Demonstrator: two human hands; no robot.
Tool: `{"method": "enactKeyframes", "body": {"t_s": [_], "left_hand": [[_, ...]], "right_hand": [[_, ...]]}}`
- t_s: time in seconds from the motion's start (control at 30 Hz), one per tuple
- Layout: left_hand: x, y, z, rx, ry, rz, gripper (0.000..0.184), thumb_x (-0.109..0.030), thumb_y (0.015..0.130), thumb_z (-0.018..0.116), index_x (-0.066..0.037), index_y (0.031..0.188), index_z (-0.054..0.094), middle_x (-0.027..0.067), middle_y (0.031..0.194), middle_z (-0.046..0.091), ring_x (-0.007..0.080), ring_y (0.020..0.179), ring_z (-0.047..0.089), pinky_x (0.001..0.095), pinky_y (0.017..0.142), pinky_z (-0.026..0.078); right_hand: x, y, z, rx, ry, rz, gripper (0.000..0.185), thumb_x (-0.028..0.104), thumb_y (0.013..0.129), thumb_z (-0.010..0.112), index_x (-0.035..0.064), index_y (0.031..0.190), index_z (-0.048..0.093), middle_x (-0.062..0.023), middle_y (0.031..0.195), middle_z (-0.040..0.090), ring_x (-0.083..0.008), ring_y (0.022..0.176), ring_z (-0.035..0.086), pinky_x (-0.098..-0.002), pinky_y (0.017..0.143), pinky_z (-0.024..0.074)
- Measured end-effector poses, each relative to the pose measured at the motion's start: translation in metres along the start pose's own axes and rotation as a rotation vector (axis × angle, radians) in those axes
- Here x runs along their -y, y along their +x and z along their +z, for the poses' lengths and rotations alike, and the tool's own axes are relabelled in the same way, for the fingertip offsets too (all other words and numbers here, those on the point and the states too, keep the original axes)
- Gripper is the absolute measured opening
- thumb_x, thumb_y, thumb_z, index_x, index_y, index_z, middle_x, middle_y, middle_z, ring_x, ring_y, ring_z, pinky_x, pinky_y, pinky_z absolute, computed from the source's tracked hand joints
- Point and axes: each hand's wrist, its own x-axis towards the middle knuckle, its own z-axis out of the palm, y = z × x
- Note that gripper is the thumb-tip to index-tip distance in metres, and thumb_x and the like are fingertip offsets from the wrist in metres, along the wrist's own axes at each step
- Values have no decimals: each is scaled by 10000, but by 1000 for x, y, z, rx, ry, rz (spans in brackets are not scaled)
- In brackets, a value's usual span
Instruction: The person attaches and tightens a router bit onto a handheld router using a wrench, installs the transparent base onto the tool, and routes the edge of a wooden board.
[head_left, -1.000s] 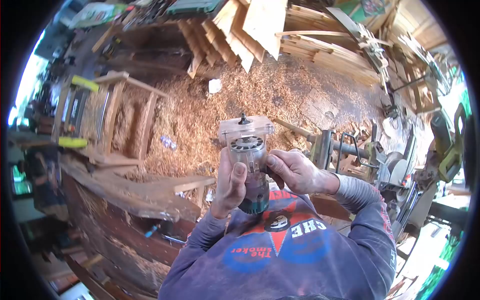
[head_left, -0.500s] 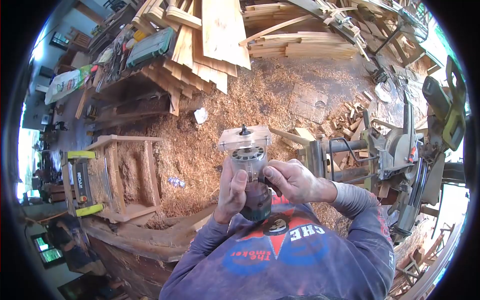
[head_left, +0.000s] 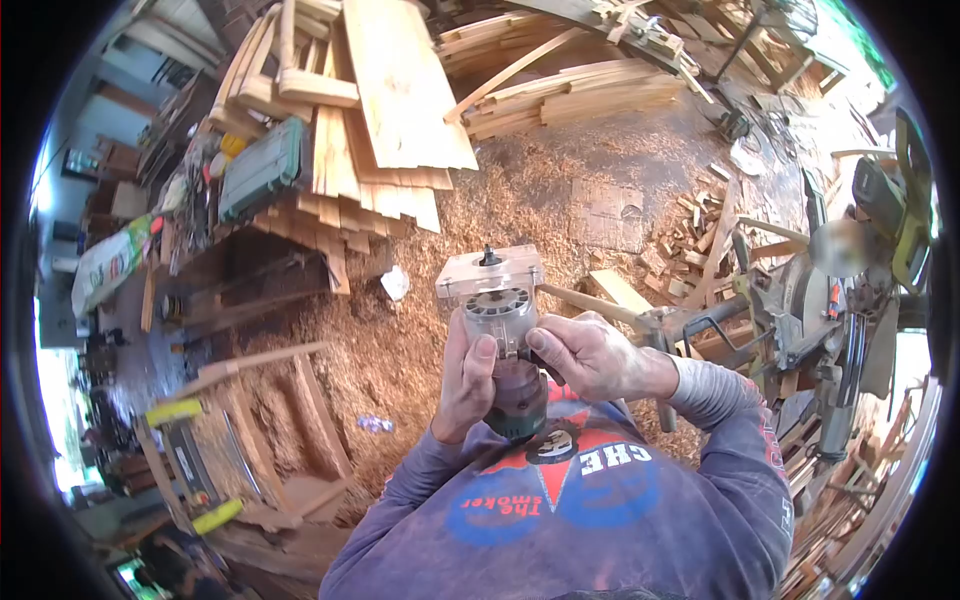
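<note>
A trim router (head_left: 518, 395) is held upright in front of my chest, its square base (head_left: 490, 272) on top and a dark bit (head_left: 488, 256) sticking up from the middle of it. My left hand (head_left: 466, 378) wraps around the router's side, with the thumb along the housing. On the other side, my right hand (head_left: 590, 355) is closed at the clamp of the clear base, thumb and fingers pinching there. The small part under the right fingertips is mostly hidden. The lower end of the motor is dark green and close to my shirt.
Wood shavings (head_left: 420, 330) cover the floor. Long boards (head_left: 405, 90) are stacked ahead, beside a green case (head_left: 262, 168). A miter saw (head_left: 815, 290) stands at the right, near a pile of offcuts (head_left: 695, 240). A planer (head_left: 190, 465) sits at the left by a wooden frame.
My view has turned, so the boards, planer and saw sit differently in the picture. Both hands keep the same hold on the router.
</note>
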Motion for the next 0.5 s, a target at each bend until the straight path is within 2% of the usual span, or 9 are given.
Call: {"method": "enactKeyframes", "body": {"t_s": [0.23,0.37,0.5], "left_hand": [[-17,115,-54,104,13,26,676,-499,1024,513,31,1431,408,134,1312,567,201,1167,570,347,1002,461],[-31,177,-63,215,30,56,678,-494,1027,519,33,1438,406,134,1314,568,204,1171,567,346,1002,457],[-63,233,-49,364,-124,128,716,-509,1005,578,37,1428,389,129,1294,568,187,1155,560,339,1006,451]], "right_hand": [[5,101,-25,-92,-69,-24,255,256,1070,512,33,986,604,-213,684,613,-418,647,653,-474,573,486],[5,135,-40,-304,-112,-21,227,215,1059,544,27,947,604,-200,648,594,-405,597,639,-458,534,472],[26,156,-66,-494,-200,-133,227,185,1052,566,6,915,595,-190,642,585,-388,540,619,-438,482,449]]}}
